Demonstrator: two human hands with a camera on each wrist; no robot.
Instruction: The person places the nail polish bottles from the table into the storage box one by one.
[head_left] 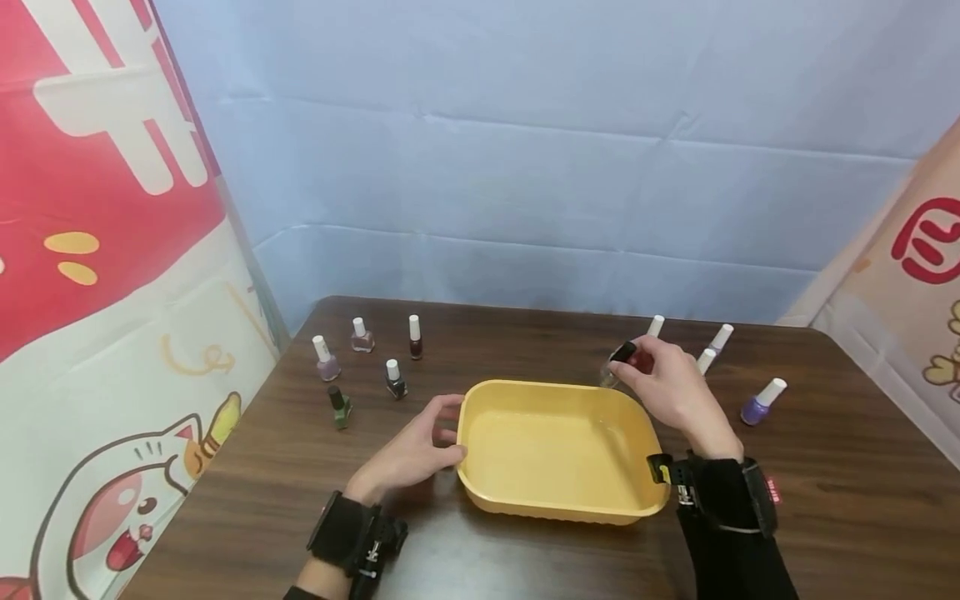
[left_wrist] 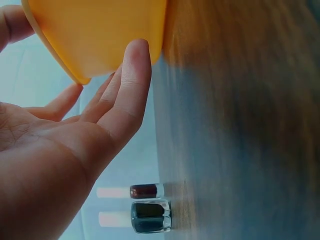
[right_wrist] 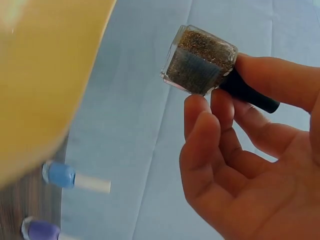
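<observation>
My right hand (head_left: 672,385) pinches the black cap of a nail polish bottle (right_wrist: 202,59) between thumb and fingers. Its square clear glass holds dark gold glitter. In the head view the bottle hangs tilted by the far right corner of a yellow plastic basin (head_left: 551,508). At the basin's left end, my left hand (head_left: 408,450) holds the rim, its thumb on the edge and the other fingers along the outer wall. From the left wrist view, those fingers (left_wrist: 135,75) touch the outside of the wall.
Several nail polish bottles stand on the left of the brown table (head_left: 285,500), among them a green one (head_left: 341,410) and a dark one (head_left: 396,382). On the right are more white-capped bottles, one purple (head_left: 757,406). A blue cloth (head_left: 525,167) hangs behind.
</observation>
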